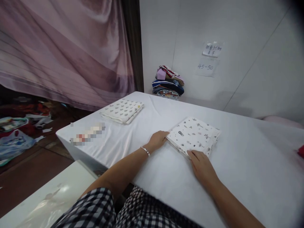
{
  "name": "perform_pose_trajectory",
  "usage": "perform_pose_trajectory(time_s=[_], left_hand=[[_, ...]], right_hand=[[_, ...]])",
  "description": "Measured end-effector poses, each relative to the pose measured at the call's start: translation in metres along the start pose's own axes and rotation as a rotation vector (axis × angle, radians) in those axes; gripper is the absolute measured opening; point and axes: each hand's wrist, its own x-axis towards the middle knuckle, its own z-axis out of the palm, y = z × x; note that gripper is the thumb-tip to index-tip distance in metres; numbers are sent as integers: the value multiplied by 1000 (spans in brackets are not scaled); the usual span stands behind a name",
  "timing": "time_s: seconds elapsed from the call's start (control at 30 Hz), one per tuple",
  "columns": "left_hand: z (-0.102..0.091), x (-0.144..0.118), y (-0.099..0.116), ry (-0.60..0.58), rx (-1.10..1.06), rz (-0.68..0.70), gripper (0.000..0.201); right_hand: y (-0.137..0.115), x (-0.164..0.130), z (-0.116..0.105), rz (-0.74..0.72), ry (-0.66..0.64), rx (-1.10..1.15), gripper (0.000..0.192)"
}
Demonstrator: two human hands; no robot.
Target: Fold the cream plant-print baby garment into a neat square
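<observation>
On the white cloth-covered surface (152,177), the folded white printed cloth (193,134) lies near the middle; a sideways push could skew its stacked layers. The left hand (158,140) seems curled against its left edge, while the right hand (201,164) presses flat, fingers together, on its near corner.

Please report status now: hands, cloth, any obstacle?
Left hand and right hand flat, touching folded patterned cloth. Cloth lies on white table. Nothing in the way.
</observation>
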Motion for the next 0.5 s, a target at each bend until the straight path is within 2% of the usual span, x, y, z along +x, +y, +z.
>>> perform_pose_trajectory(time_s=[0.23, 0.5], left_hand=[[-3, -6, -5, 51, 57, 3, 35], [-5, -11, -3, -41, 135, -61, 33]], right_hand=[[-4, -3, 0, -2, -5, -32, 43], [-4, -3, -1, -36, 30, -21, 39]])
